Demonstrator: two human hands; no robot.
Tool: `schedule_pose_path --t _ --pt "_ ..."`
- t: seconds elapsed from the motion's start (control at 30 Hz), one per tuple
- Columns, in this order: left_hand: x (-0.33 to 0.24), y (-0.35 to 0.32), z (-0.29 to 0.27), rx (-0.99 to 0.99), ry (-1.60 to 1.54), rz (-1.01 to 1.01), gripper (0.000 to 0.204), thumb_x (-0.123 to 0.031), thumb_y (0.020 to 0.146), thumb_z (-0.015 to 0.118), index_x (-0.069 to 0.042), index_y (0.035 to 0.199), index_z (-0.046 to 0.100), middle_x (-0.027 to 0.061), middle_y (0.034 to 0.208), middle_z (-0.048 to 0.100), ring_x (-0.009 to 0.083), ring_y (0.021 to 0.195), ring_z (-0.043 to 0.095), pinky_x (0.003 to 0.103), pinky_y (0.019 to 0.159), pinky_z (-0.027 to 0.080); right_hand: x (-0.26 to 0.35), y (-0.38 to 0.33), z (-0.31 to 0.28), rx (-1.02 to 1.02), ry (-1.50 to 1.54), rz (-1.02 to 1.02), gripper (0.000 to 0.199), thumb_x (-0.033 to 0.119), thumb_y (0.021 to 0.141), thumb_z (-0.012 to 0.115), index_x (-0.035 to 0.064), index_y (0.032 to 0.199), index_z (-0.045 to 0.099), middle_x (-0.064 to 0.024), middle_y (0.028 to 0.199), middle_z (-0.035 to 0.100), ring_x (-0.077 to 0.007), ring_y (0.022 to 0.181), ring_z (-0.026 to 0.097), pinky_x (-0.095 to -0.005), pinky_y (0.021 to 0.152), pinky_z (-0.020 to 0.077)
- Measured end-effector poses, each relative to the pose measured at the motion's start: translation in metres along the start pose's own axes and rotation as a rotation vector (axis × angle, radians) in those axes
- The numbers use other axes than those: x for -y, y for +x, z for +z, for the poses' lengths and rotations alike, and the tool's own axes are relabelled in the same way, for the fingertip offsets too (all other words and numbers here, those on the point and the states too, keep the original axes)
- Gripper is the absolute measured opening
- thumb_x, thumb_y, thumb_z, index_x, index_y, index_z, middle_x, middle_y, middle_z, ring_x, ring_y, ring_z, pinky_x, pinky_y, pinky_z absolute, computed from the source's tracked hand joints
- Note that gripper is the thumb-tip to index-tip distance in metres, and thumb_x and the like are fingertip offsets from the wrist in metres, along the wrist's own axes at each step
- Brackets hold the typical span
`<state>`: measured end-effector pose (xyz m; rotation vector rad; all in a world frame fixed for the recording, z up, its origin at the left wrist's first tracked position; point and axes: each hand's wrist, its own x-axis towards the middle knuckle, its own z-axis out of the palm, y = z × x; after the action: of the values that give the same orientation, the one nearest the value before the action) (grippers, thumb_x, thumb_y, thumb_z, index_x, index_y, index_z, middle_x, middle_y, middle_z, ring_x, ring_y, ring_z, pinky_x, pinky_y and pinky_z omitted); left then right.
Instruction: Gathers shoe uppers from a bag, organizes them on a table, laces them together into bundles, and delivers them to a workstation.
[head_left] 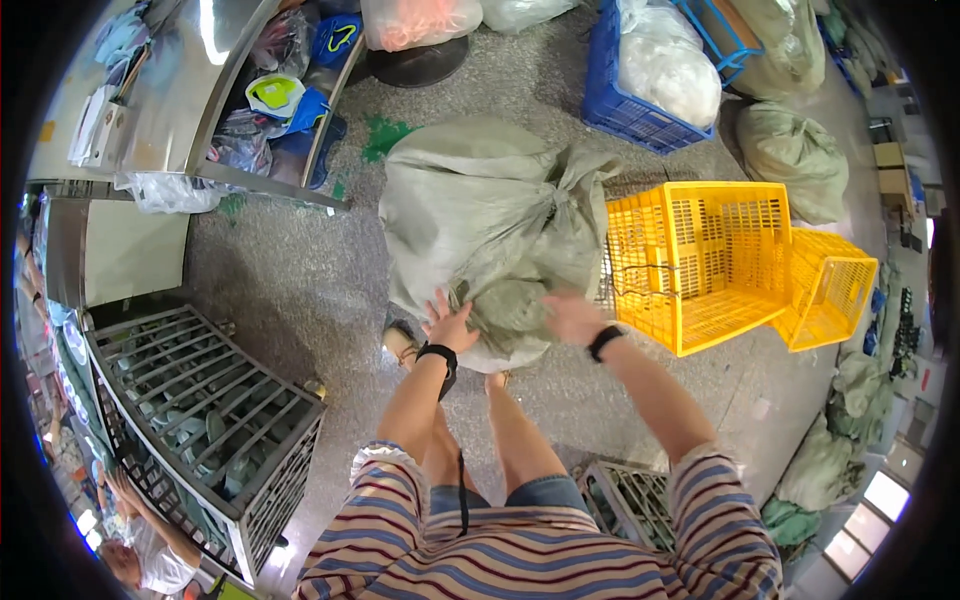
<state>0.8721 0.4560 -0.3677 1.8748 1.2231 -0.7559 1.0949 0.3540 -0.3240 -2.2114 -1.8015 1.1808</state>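
Observation:
A large, full grey-green woven sack (455,205) stands on the floor in front of my feet, its cloth gathered into a bunch on its right side. My left hand (448,326) rests at the near edge of the sack, with the fingers spread and nothing in them. Close to the sack's near right side is my right hand (575,318), smeared by motion, so its fingers cannot be made out. Between the two hands a rounded bulge of the same cloth (510,305) shows. Each wrist wears a black band.
Yellow plastic crates (728,318) lie on their sides to the right. A blue crate (640,130) with white plastic bags stands farther back. Slatted metal racks (200,400) are at left; a metal bench (270,182) stands far left. More sacks (795,160) line the right side. Another person (150,550) is at lower left.

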Motion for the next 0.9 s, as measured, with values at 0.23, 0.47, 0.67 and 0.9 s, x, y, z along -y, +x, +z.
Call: schedule_pose_path --t 0.23,0.47,0.67,0.9 --pt "0.050 -0.030 -0.068 -0.812 -0.684 0.423 0.065 -0.005 0.078 0.057 -0.002 0.134 0.024 0.0202 0.134 0.026 0.0339 0.120 0.036 0.038 0.091 0.039 0.059 0.084 0.036 0.281 -0.123 0.053 0.035 0.018 0.078 0.048 0.0028 0.110 0.052 -0.0157 0.110 0.054 -0.0295 0.102 0.052 -0.0384 0.082 0.0449" --pt "0.053 -0.104 -0.173 -0.850 -1.028 0.564 0.071 0.008 0.073 0.050 -0.003 0.136 0.019 0.0171 0.135 0.020 0.0267 0.114 0.039 0.028 0.080 0.042 -0.037 0.237 -0.074 -0.782 0.448 -0.117 0.029 0.025 0.081 0.047 0.0051 0.096 0.061 -0.0168 0.098 0.061 -0.0337 0.090 0.058 -0.0413 0.079 0.0458" --pt "0.130 -0.114 -0.156 -0.844 -0.801 0.328 0.081 0.011 0.066 0.045 -0.003 0.138 0.011 0.0168 0.134 0.018 0.0250 0.121 0.028 0.029 0.088 0.037 0.155 0.247 -0.062 0.104 -0.335 -0.020 0.071 0.043 0.063 0.070 0.0128 0.123 0.045 -0.0172 0.123 0.049 -0.0313 0.109 0.050 -0.0413 0.089 0.0423" --pt "0.101 -0.109 -0.175 -0.601 -0.772 0.471 0.076 -0.001 0.071 0.055 -0.002 0.137 0.017 0.0272 0.137 0.017 0.0395 0.128 0.021 0.037 0.097 0.031 0.022 0.192 0.128 -0.191 -0.610 0.079 0.041 0.024 0.085 0.041 0.0156 0.125 0.045 -0.0164 0.130 0.040 -0.0360 0.121 0.035 -0.0600 0.092 0.0262"
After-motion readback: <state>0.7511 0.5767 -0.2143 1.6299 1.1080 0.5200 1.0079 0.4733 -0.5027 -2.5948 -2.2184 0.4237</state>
